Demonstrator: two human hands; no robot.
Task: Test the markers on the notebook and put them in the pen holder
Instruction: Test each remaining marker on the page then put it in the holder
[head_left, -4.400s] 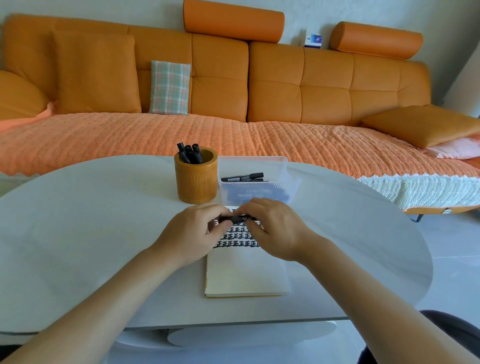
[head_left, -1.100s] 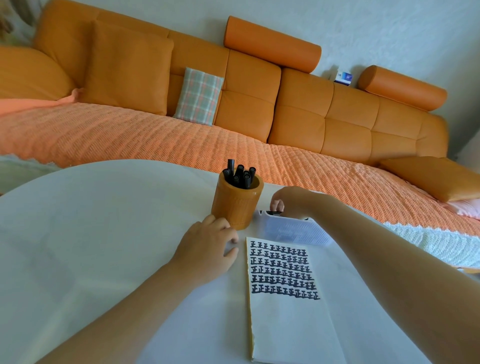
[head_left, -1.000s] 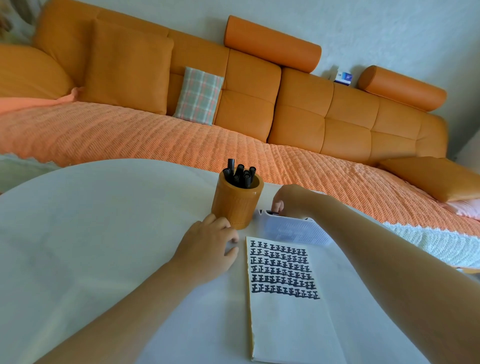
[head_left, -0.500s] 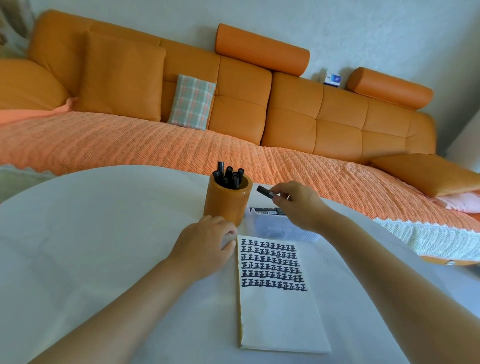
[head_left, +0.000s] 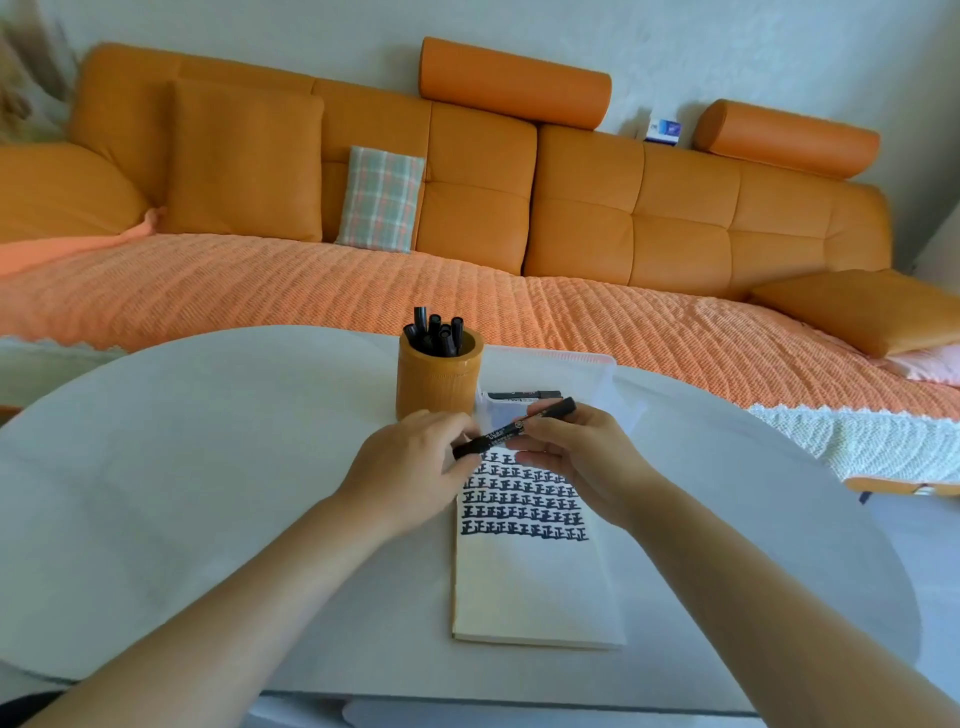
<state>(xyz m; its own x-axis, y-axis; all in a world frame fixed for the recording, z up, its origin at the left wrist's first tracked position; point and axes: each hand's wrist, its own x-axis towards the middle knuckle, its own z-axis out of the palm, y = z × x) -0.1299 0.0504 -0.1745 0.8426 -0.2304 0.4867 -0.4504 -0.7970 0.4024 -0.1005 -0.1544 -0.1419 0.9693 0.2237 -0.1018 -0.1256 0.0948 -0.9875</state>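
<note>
An orange sofa (head_left: 467, 171) with a woven orange throw runs along the far wall, and near it stands a pale rounded desk (head_left: 182, 467). In the head view, a notebook (head_left: 535, 577) lies open on the desk right of centre, its far half filled with rows of black marks and its near half blank. Just beyond the notebook's far left corner stands a round orange pen holder (head_left: 439, 379) with several black markers (head_left: 435, 332) upright in it. Right of the holder, at the notebook's far edge, sits a clear plastic case (head_left: 571, 384) with a dark marker lying in it. Both hands meet over the far end of the notebook and share one black marker (head_left: 514, 428), which lies tilted, its right end farther and higher. The left hand (head_left: 415, 470) has its grip pinched around the marker's left end, fingers curled over it. The right hand (head_left: 582, 457) has its grip closed on the marker's middle, thumb and fingers wrapped about the barrel, with the right end sticking out past the knuckles.
</note>
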